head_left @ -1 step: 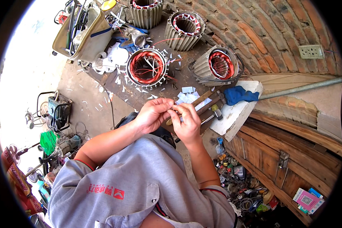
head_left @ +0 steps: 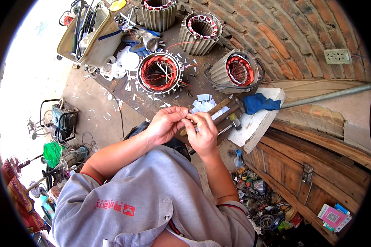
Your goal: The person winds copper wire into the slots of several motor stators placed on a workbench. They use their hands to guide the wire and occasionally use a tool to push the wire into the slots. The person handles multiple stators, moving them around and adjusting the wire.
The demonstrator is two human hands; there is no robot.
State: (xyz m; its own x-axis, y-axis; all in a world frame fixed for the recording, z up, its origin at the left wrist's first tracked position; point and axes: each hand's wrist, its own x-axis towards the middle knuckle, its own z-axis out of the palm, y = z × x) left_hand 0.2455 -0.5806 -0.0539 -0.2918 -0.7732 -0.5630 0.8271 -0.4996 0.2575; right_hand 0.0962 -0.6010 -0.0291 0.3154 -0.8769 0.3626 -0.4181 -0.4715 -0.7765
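My left hand and my right hand meet over the workbench's near edge, fingers pinched around something too small to make out. Just beyond them lie white paper slips, a wooden-handled tool and a hammer with a yellow-black handle. Farther up the bench, a stator with red windings and loose white leads stands among scattered paper bits. Another ribbed stator housing lies tilted at the right.
Two more stators stand at the back by the brick wall. A tool bin is at upper left. Blue cloth lies on a white slab near a long pipe. Machinery and clutter cover floor areas.
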